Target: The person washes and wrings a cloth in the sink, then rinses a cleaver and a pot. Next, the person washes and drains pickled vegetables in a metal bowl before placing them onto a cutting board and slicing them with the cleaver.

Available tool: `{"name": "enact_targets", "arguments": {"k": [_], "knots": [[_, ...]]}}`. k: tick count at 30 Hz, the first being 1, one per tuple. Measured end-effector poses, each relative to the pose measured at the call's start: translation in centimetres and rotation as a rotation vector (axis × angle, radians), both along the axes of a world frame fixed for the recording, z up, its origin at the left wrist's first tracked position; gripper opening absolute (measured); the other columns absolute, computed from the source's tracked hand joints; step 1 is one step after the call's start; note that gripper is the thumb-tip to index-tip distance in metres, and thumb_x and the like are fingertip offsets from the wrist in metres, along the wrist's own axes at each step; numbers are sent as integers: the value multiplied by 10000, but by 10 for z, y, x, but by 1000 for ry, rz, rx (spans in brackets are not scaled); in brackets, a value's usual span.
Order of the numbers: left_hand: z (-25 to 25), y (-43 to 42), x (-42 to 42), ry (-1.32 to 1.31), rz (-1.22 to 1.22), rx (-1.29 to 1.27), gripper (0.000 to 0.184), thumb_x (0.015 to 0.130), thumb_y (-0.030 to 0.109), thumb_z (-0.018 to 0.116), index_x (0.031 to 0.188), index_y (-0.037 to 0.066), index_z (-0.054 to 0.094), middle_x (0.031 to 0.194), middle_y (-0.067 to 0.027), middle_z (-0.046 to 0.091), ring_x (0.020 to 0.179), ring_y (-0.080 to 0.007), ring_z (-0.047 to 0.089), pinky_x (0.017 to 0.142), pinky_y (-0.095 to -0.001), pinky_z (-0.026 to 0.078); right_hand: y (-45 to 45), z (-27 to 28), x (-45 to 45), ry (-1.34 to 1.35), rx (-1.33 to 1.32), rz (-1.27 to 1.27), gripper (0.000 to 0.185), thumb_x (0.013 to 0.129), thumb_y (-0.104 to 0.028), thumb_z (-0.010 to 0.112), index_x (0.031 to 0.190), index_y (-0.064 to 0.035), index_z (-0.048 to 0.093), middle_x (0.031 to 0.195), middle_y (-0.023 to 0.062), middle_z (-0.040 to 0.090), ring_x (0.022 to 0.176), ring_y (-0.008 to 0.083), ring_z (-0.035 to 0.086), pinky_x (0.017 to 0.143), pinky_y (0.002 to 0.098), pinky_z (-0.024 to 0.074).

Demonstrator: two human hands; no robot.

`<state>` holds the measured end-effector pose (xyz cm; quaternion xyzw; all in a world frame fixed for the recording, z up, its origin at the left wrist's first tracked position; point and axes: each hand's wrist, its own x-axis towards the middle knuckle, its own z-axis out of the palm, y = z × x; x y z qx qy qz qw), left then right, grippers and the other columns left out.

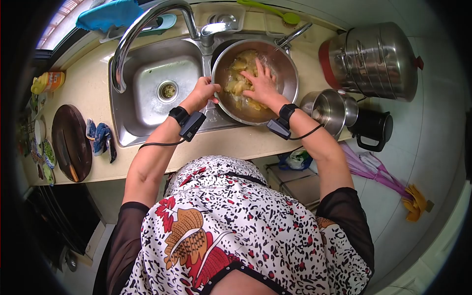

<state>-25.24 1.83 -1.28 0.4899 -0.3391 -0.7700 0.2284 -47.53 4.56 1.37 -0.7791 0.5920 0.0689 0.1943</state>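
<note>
A large steel bowl [290, 73] stands over the right sink basin. Pale yellow food pieces [238, 87] lie in water inside it; what they are I cannot tell. My right hand [261, 84] is in the bowl with its fingers spread over the pieces. At the bowl's left rim, my left hand [202, 93] has thumb and fingers closed on the edge. A thin stream from a small spout [295, 35] at the back right seems to run into the bowl. Each wrist wears a black strapped device.
The left basin [147, 93] has a large curved faucet [147, 14] above it. Farther left are a dark round board [64, 132] with a knife, a blue cloth [101, 137] and small dishes. To the right stand steel pots [322, 110], a black kettle [373, 128] and a steamer [373, 61].
</note>
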Motion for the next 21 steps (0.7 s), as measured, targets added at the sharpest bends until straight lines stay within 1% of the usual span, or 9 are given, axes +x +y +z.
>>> {"name": "enact_targets", "arguments": {"k": [3,6,7,10,14,15,18,20,21], "knots": [[-9,1,1,-21,8,21,211,739,-17,547,933,-98,573,800,-103,613,518,-157,559,388,-238,481,12,1,0,-66,79,139,739,637,-293,777,1292,-364,442,1483,140,118,1315,451,183,1011,594,246],[-16,2,1,-28,23,37,210,741,-24,540,933,-102,576,808,-109,613,516,-158,558,396,-242,487,0,-4,-25,-11,10,136,808,627,-291,780,1330,-352,386,1466,148,157,1295,471,201,985,593,289],[-14,3,2,-35,34,41,210,741,-24,539,933,-101,576,804,-108,612,511,-157,555,398,-243,488,-2,-6,-29,20,-66,25,806,643,-304,768,1344,-335,371,1439,192,193,1289,478,205,983,569,314],[-13,3,4,-36,38,47,211,740,-21,536,931,-101,576,790,-103,606,508,-156,552,405,-245,489,6,-25,-19,-62,46,-162,689,694,-327,726,1315,-295,429,1425,243,187,1282,480,219,984,555,319],[-16,3,6,-50,26,42,216,742,-15,531,935,-103,573,782,-102,602,518,-153,554,403,-243,485,6,-20,-17,-480,222,-63,584,741,-359,679,1280,-234,491,1365,282,300,1151,407,443,961,435,388],[-16,3,7,-53,17,40,218,742,-15,530,937,-103,572,785,-104,603,522,-154,555,403,-244,484,2,-26,-21,-570,131,-144,442,765,-333,651,1177,-187,581,1185,258,515,963,351,580,878,382,456],[-16,3,11,-49,2,26,224,741,-13,525,942,-96,577,790,-104,610,527,-153,558,400,-241,479,-29,-29,-53,-646,107,-608,277,791,-289,608,1011,-129,662,894,203,647,746,322,628,738,378,500],[-16,4,13,-39,10,10,229,738,-11,523,947,-82,588,784,-94,621,519,-146,557,395,-233,474,-43,-3,-66,-827,69,-885,199,877,-180,485,843,-38,621,638,28,582,493,117,551,396,237,405],[-11,4,13,-38,22,8,231,734,-15,520,944,-85,589,777,-92,621,511,-145,555,390,-229,470,-49,-7,-80,-753,19,-924,190,873,-157,472,825,-40,614,627,18,561,477,107,518,386,234,377]]}}
